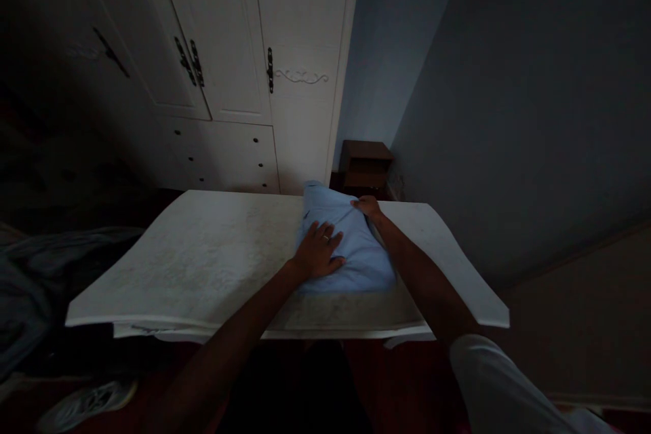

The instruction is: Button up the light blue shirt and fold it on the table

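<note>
Beneath the left hand (pixel 319 252), laid open with fingers spread, is a blue cloth (pixel 359 258); ahead and to its right, the right hand (pixel 366 205) pinches the cloth's edge. It appears already folded into a compact bundle, though creases between the hands look not yet smoothed. Around them extends a marked white table (pixel 198 251); beyond stand a pale wardrobe (pixel 305 13) and brown nightstand (pixel 367 150), with a dim wall (pixel 534 95) rightward.
</note>
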`<state>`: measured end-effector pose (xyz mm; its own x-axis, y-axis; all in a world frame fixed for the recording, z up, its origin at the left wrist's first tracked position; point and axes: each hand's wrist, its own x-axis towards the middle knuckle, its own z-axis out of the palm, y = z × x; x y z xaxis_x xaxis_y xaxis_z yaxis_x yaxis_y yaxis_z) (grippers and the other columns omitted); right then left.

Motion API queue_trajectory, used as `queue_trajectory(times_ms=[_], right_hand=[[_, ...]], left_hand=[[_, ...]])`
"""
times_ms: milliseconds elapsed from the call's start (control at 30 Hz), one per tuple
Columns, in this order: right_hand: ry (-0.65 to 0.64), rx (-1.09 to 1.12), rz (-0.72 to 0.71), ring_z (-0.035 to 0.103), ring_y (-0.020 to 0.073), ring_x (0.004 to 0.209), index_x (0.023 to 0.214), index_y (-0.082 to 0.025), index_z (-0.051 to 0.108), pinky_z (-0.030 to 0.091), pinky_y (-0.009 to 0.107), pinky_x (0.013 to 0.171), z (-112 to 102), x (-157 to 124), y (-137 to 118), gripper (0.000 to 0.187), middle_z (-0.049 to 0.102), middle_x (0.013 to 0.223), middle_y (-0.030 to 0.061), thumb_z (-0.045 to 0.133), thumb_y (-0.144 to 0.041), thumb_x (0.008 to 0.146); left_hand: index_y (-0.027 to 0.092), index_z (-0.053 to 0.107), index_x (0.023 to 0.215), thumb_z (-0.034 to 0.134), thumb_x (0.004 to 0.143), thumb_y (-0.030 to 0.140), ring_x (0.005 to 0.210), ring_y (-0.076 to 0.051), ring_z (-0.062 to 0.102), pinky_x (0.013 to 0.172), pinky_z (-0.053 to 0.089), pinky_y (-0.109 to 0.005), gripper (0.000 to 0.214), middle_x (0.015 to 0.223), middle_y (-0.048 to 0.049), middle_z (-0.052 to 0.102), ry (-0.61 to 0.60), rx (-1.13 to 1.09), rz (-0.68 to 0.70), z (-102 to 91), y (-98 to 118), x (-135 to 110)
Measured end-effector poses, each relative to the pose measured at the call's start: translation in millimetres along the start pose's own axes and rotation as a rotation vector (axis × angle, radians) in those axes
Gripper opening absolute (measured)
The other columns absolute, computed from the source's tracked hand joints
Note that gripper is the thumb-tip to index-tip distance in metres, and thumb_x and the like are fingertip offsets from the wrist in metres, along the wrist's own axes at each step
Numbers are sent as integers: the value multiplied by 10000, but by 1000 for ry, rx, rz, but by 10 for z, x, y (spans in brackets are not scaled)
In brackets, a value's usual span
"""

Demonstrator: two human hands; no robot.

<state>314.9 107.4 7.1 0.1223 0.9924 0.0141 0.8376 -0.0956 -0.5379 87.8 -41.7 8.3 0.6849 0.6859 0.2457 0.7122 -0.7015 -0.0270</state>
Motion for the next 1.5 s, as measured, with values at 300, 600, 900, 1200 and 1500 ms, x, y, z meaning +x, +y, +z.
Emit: queue_trajectory(times_ms=[300, 600, 900, 1200, 1500], right_hand=[[15, -119, 23, 668, 249, 972, 1008, -118, 705, 478, 272, 772, -79, -41, -87, 325, 720, 1008, 143, 513, -356, 897], [46, -243, -432, 329, 275, 1386, 1389, -141, 452, 257, 396, 1118, 84, -108, -884, 532, 401, 1495, 146, 398, -461, 968], [-131, -271, -411, 210, 255, 1453, 1519, -174, 211, 181, 459, 1153, 632, 68, -926, 626, 236, 1577, 132, 198, -521, 998], [-107, -313, -408, 251, 252, 1441, 1510, -178, 258, 187, 446, 1153, 719, 111, -798, 597, 309, 1546, 150, 162, -492, 1011], [-94, -384, -415, 251, 267, 1439, 1514, -148, 242, 181, 448, 1151, 758, 150, -769, 622, 317, 1540, 161, 140, -496, 1010]], left_hand=[[198, 462, 1398, 410, 856, 684, 1392, -357, 317, 1140, 165, -563, 730, 1460, -163, 443, 25, -52, 12, 38, -10, 14], [55, 491, 1315, 400, 926, 516, 1381, -356, 342, 1109, 273, -518, 609, 1434, -255, 436, 144, -22, -273, -101, -264, 247], [158, 630, 1182, 428, 929, 463, 1393, -337, 329, 1139, 231, -539, 444, 1414, -155, 501, 73, -55, -172, 98, -243, 146], [141, 529, 1325, 360, 917, 594, 1413, -349, 291, 1145, 209, -548, 632, 1447, -173, 459, 65, -37, -183, 126, -199, 106], [136, 536, 1308, 405, 955, 412, 1425, -312, 281, 1166, 208, -530, 467, 1460, -170, 444, 95, -163, -195, -49, -13, -229]])
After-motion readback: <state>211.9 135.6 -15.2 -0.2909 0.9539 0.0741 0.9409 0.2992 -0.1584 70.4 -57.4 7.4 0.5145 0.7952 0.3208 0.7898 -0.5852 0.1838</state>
